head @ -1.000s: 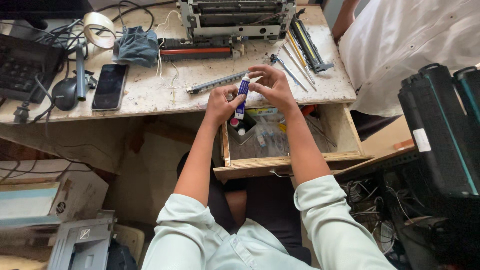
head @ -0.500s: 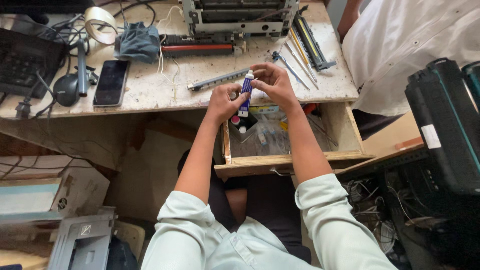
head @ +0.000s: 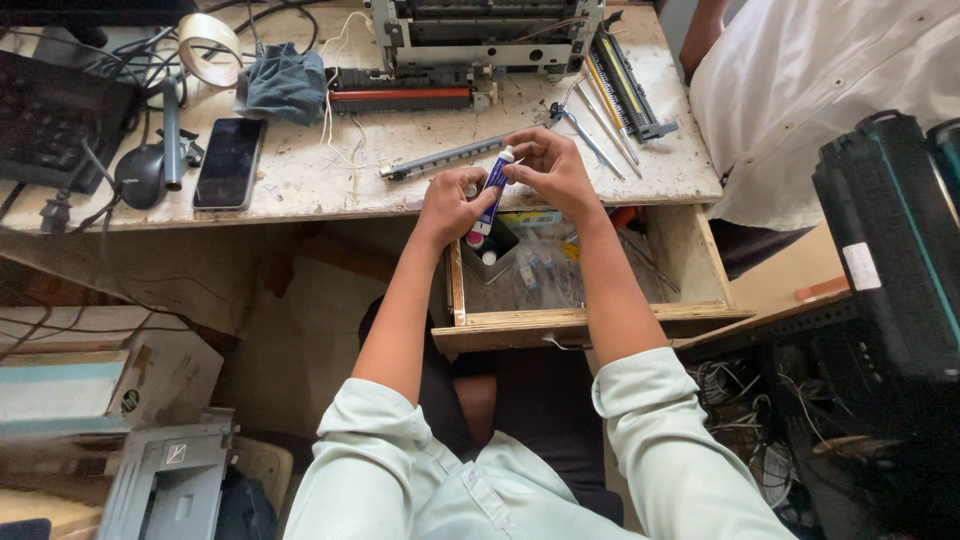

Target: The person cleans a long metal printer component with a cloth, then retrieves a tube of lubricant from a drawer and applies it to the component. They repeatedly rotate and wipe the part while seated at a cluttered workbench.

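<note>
Both hands pinch a small blue and white tube [head: 492,190]: the left hand [head: 452,205] grips its lower end, the right hand [head: 548,170] its top. The tube hangs over the bench's front edge, above the open drawer [head: 590,315]. A grey rod [head: 445,157] lies just behind, a phone [head: 228,162] farther left.

A dark phone [head: 228,162], a blue-grey cloth [head: 283,84] and a tape roll [head: 206,38] lie on the worktop [head: 330,185], near a dismantled printer [head: 487,35].
</note>
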